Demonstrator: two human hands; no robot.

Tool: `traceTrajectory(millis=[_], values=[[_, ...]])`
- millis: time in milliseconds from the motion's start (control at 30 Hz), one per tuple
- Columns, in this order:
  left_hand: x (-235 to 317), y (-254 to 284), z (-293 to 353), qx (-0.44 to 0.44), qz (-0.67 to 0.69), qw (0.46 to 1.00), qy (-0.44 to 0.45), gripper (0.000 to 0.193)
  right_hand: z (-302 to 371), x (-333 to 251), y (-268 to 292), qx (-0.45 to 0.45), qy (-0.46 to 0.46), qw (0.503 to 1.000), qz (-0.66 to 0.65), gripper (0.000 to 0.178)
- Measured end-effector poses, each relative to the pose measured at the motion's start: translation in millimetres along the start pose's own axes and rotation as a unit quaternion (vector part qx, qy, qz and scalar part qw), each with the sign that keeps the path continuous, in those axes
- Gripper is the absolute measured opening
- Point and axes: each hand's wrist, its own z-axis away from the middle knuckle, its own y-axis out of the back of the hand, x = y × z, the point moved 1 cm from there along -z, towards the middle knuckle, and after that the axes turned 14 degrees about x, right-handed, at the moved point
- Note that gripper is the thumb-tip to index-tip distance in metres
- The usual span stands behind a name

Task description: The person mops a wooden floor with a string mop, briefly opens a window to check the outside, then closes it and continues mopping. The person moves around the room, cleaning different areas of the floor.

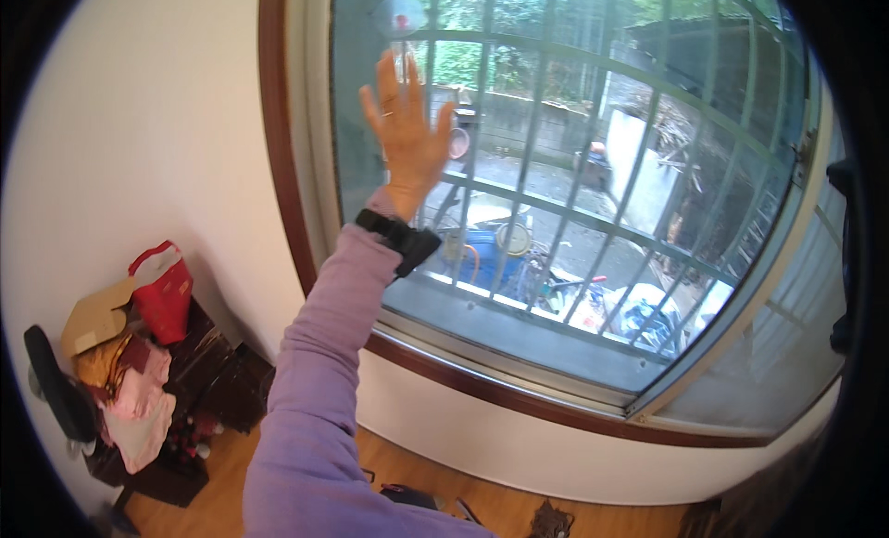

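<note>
A window pane [556,168] is seen, large, clear, upright, framed in brown wood; it is backed by green bars; a small round suction cup [400,16] is stuck near its top.

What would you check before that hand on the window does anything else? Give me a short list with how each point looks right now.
1. Left hand flat against the window pane, fingers spread: ok.
2. Hand free of any cloth or tool: ok, nothing is held.
3. Small round suction cup on the glass just above the fingertips, apart from them: ok.
4. Right hand in sight: not ok, it is out of view.
5. Sliding pane at the right shut or open: cannot tell.
6. Glass clean under the palm: cannot tell, the hand covers it.
</note>
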Motion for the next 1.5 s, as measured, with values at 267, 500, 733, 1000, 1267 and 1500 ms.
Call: traceTrajectory(millis=[267, 500, 733, 1000, 1267, 1500], values=[[-81, 37, 69, -0.106, -0.036, 0.991, 0.067, 0.073, -17, -19, -21, -0.012, -0.049, 0.997, 0.063, 0.028], [-71, 35, 79, -0.094, -0.015, 0.992, 0.081, 0.072, -27, -28, -30, -0.017, -0.081, 0.992, 0.100, 0.026], [-59, 37, 78, -0.116, 0.018, 0.991, 0.062, 0.072, -31, -26, -41, -0.020, -0.094, 0.988, 0.123, 0.024], [-125, 62, 82, -0.128, -0.045, 0.988, 0.071, 0.076, -36, -33, -44, 0.000, -0.120, 0.983, 0.141, 0.022], [-99, 52, 92, -0.147, -0.019, 0.988, 0.045, 0.073, -32, -27, -32, 0.023, -0.141, 0.981, 0.134, 0.020], [-109, 50, 94, -0.069, -0.021, 0.944, 0.321, 0.074, -9, -8, 23, 0.066, -0.215, 0.971, 0.084, 0.019]])
